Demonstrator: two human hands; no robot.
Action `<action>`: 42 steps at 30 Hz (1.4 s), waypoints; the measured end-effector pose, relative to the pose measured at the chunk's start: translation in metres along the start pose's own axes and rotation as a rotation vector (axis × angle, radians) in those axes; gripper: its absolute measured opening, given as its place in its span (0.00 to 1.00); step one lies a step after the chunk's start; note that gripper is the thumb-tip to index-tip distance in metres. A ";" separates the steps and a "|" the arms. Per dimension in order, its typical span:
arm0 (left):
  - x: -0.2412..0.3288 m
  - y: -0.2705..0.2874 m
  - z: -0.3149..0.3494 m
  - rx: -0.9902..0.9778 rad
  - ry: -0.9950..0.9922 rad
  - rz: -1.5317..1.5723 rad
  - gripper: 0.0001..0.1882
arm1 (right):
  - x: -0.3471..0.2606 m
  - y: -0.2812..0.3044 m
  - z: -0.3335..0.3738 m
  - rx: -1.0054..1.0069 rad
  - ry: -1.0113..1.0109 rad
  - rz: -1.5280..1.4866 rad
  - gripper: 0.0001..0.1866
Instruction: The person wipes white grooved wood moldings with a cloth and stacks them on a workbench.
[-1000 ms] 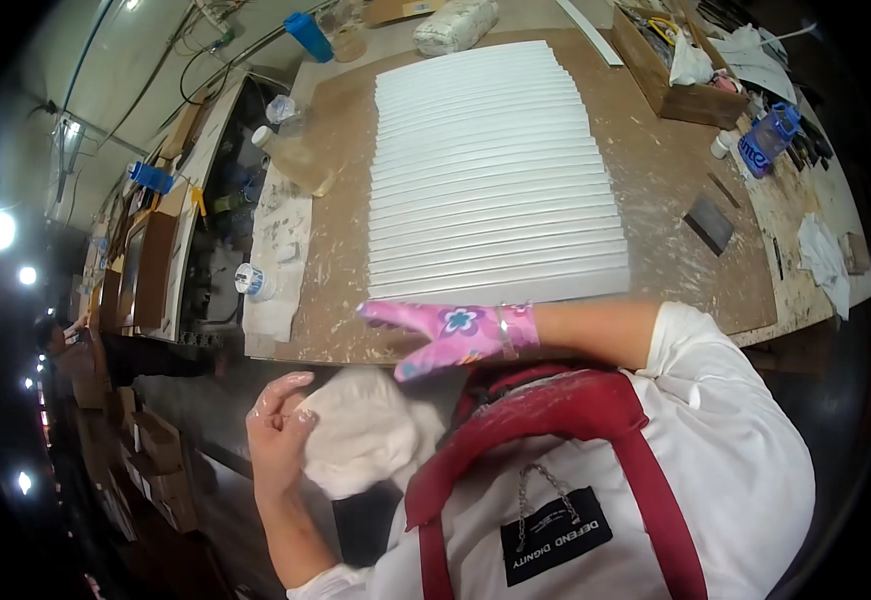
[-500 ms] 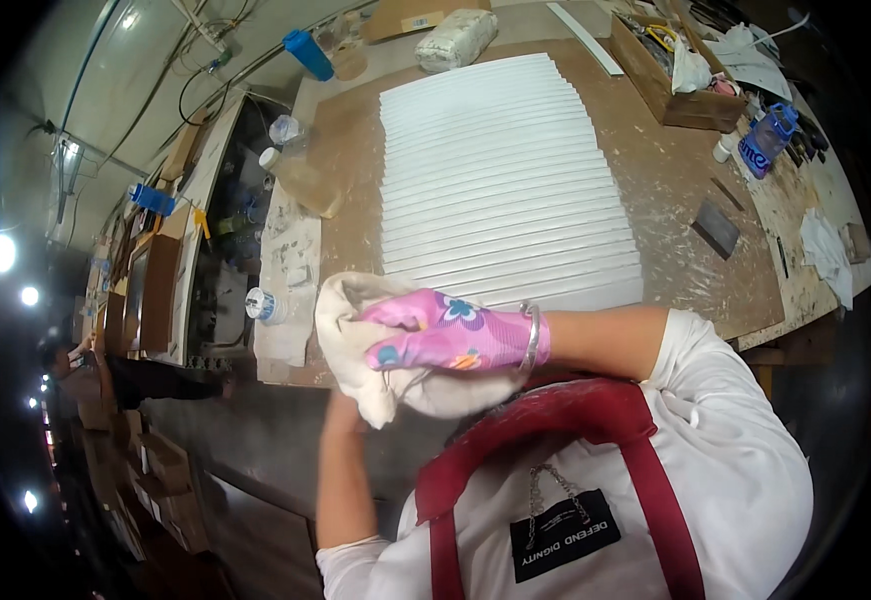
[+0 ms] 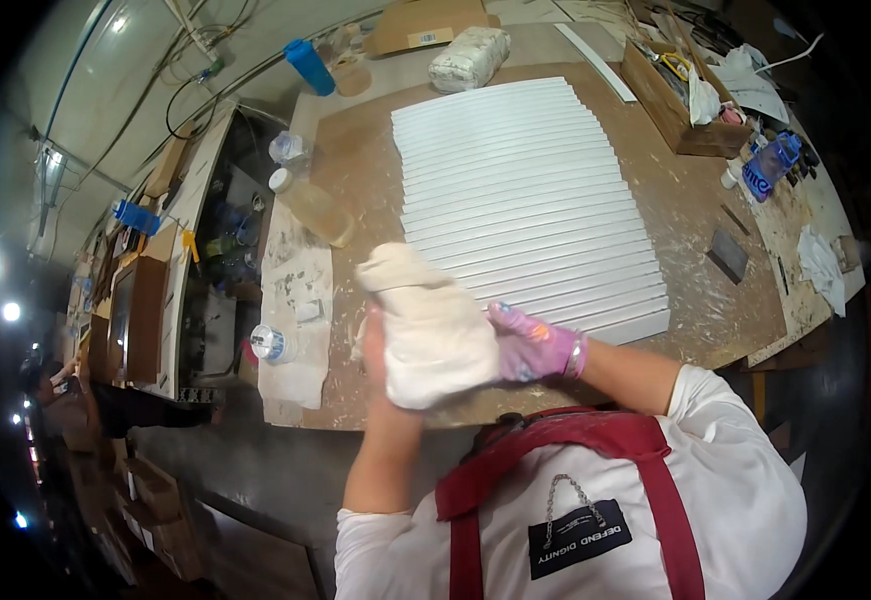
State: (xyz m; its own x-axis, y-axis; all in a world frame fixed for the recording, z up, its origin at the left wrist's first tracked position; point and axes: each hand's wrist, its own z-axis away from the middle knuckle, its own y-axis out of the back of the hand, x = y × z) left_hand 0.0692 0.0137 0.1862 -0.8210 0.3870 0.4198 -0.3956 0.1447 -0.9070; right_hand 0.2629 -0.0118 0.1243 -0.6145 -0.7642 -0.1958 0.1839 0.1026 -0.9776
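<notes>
A folded cream cloth point(image 3: 430, 330) is held up between my two hands, over the near edge of the worktable. My left hand point(image 3: 374, 345), which looks bare, grips the cloth from the left; most of its fingers are hidden behind the fabric. On the other side my right hand point(image 3: 537, 345), in a pink flowered glove with a silver bracelet at the wrist, closes on the cloth's right edge. Just beyond the hands lies a row of white slats point(image 3: 535, 210), set side by side on a brown board point(image 3: 700, 240).
Bottles, one with yellowish liquid point(image 3: 315, 208), stand on the left. At the far side lie a wrapped white block point(image 3: 470, 60) and a loose white strip point(image 3: 595, 62). A wooden tool box point(image 3: 665, 110), blue bottle point(image 3: 770, 165) and dark block point(image 3: 726, 256) are on the right.
The cloth has been turned and gathered into a more compact, upright bundle. My right hand has moved from on top of it to its right side, and my left hand now shows partly.
</notes>
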 end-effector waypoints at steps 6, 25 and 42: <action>0.036 0.028 -0.035 0.078 -0.147 -1.231 0.21 | -0.026 -0.005 -0.040 -0.077 0.082 -0.361 0.28; 0.113 0.150 -0.189 0.236 -0.789 -2.020 0.35 | -0.122 0.007 0.001 0.332 0.914 -0.170 0.29; 0.046 0.043 -0.173 -0.566 -0.524 -2.759 0.38 | -0.101 0.048 0.028 0.398 0.830 -0.078 0.22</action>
State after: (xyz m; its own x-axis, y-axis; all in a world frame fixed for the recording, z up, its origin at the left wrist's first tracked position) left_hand 0.0863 0.1953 0.1608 0.6287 -0.7558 -0.1829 -0.0400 -0.2663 0.9631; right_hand 0.3550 0.0522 0.0991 -0.9609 -0.0426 -0.2737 0.2746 -0.2735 -0.9218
